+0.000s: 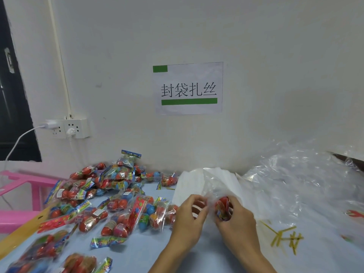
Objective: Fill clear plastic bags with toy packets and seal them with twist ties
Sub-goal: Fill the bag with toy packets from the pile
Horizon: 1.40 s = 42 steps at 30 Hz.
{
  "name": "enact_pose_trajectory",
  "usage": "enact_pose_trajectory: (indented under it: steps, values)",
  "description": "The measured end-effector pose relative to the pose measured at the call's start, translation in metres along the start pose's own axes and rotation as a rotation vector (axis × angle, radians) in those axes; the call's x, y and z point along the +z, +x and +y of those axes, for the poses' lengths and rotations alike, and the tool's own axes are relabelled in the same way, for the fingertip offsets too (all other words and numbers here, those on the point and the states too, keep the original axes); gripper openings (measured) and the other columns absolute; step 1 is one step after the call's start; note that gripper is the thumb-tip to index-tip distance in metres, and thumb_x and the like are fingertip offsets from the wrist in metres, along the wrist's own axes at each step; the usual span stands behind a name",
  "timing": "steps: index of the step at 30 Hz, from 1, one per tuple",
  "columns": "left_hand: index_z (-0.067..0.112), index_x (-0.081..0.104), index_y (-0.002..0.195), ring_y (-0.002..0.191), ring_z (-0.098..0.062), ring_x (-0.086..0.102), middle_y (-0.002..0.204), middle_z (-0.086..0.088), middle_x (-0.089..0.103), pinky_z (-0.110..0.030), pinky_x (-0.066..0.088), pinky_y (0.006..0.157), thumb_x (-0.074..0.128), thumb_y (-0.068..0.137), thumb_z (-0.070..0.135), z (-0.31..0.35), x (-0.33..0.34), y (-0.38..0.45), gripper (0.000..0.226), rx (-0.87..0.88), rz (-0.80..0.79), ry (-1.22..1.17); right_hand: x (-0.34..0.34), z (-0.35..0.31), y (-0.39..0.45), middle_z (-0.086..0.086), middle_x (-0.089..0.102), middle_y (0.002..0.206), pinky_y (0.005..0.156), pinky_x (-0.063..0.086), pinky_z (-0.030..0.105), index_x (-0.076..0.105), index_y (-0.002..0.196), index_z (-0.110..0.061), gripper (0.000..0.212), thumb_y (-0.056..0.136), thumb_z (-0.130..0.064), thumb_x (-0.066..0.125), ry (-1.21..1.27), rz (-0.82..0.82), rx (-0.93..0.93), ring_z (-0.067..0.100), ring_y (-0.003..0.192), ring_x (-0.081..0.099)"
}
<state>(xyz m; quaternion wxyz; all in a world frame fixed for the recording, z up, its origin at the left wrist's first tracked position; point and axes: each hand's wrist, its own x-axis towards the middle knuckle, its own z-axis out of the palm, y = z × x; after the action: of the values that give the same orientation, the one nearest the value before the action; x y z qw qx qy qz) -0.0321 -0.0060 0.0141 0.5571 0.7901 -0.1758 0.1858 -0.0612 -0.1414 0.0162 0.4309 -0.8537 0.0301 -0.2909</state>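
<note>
My right hand (236, 221) grips a red toy packet (223, 208) that sits partly inside the mouth of a clear plastic bag (213, 186). My left hand (189, 217) pinches the bag's edge beside it. A heap of colourful toy packets (110, 186) covers the left of the blue table (149, 251). Several yellow twist ties (283, 238) lie on the table to the right of my right hand.
A large pile of clear plastic bags (303, 186) fills the right side, over a white stack (189, 186) near the wall. A pink plastic stool (21, 184) stands left of the table. A wall socket (68, 128) with a plugged cable and a paper sign (189, 88) are on the wall.
</note>
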Motion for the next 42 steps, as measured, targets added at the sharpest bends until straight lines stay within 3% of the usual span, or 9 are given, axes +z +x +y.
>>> enact_pose_trajectory:
  steps: [5,10,14,18,25,29,33,37,42]
  values:
    - [0.022,0.057,0.082,0.072,-0.002,0.057,0.071,0.015,0.06,-0.015,0.045,0.063,0.059,0.097,0.011,-0.004,0.0,-0.001,0.019,0.052,0.016,0.108,0.0,-0.004,0.006,-0.017,0.071,0.071,0.059,0.046,0.009,0.068,0.087,-0.031,0.022,0.077,-0.047,0.079,0.287,0.094,0.128,-0.003,0.066,0.066]
    - [0.029,0.054,0.079,0.073,-0.002,0.056,0.073,0.018,0.058,-0.014,0.045,0.063,0.058,0.095,0.011,-0.004,0.003,-0.004,0.025,0.076,-0.025,0.093,0.005,0.002,0.011,0.005,0.067,0.054,0.052,0.049,0.027,0.067,0.074,-0.014,0.024,0.08,-0.037,0.074,0.529,0.065,0.304,0.017,0.045,0.061]
    - [0.029,0.056,0.081,0.074,-0.003,0.057,0.076,0.017,0.06,-0.015,0.045,0.062,0.059,0.093,0.013,-0.003,0.001,-0.003,0.02,0.091,-0.043,0.074,0.012,0.009,0.013,0.011,0.071,0.068,0.077,0.057,0.052,0.071,0.082,-0.004,0.02,0.087,-0.023,0.074,0.776,0.055,0.464,0.029,0.066,0.067]
    - [0.041,0.048,0.105,0.089,-0.002,0.052,0.095,0.021,0.05,-0.012,0.042,0.072,0.06,0.086,0.045,0.003,-0.001,-0.007,0.023,0.128,0.09,0.071,0.011,0.005,0.011,0.01,0.067,0.066,0.072,0.054,0.049,0.07,0.09,0.0,0.023,0.09,-0.022,0.072,0.927,0.001,0.501,0.028,0.066,0.062]
    - [0.036,0.064,0.117,0.109,-0.002,0.048,0.112,0.025,0.044,-0.011,0.04,0.086,0.057,0.094,0.042,0.014,0.001,-0.008,0.025,0.348,0.044,0.167,0.009,-0.002,0.004,0.015,0.056,0.056,0.039,0.04,0.027,0.063,0.09,0.006,0.01,0.087,0.0,0.07,0.751,-0.082,0.288,0.021,0.047,0.047]
    - [0.011,0.066,0.099,0.096,-0.006,0.055,0.103,0.006,0.054,-0.018,0.046,0.083,0.059,0.093,0.005,0.017,0.006,-0.01,0.011,0.494,0.052,0.186,0.008,-0.001,0.003,0.006,0.07,0.065,0.047,0.049,0.027,0.065,0.091,-0.006,0.014,0.083,0.0,0.074,0.631,-0.045,0.264,0.014,0.052,0.061]
    - [0.011,0.064,0.102,0.102,-0.008,0.055,0.106,0.004,0.058,-0.024,0.048,0.089,0.059,0.095,0.011,0.026,0.012,-0.017,0.008,0.577,-0.069,0.168,0.007,0.003,0.007,0.008,0.069,0.07,0.061,0.048,0.028,0.066,0.085,-0.004,0.015,0.08,0.01,0.065,0.522,-0.017,0.299,0.018,0.065,0.063]
    - [0.024,0.06,0.112,0.108,-0.008,0.058,0.11,0.013,0.06,-0.024,0.046,0.093,0.051,0.098,0.033,0.029,0.007,-0.021,0.019,0.445,-0.032,0.031,0.006,0.006,0.011,0.011,0.072,0.074,0.066,0.052,0.036,0.067,0.084,-0.008,0.016,0.08,0.007,0.068,0.588,0.059,0.359,0.026,0.07,0.067]
    - [0.028,0.049,0.107,0.094,-0.005,0.058,0.11,0.003,0.057,-0.022,0.05,0.079,0.053,0.1,0.013,0.017,0.006,-0.007,0.016,-0.071,0.142,-0.073,0.004,0.005,0.012,0.017,0.075,0.084,0.069,0.055,0.042,0.073,0.095,-0.003,0.013,0.082,-0.003,0.075,0.795,0.017,0.413,0.03,0.075,0.069]
